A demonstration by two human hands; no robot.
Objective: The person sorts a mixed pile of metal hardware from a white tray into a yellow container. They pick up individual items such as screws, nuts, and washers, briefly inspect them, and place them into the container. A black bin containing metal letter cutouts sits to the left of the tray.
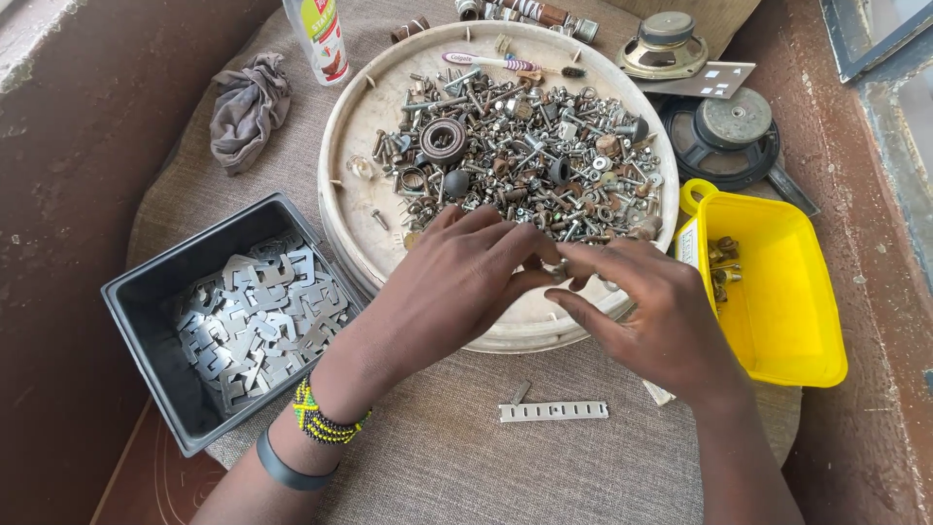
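My left hand (457,282) and my right hand (651,316) meet over the near rim of a round white tray (355,126). Their fingertips come together around a small metal piece, too hidden to identify, just in front of the heap. The tray holds a pile of screws, nuts, washers and bearings (525,160). My left wrist wears a beaded bracelet and a dark band.
A grey bin of flat metal stampings (255,316) sits at the left. A yellow tub (777,292) with a few brass parts is at the right. A slotted metal strip (554,411) lies on the cloth. Speakers (724,131), a toothbrush (505,63), a bottle (319,39) and a rag (248,107) lie behind.
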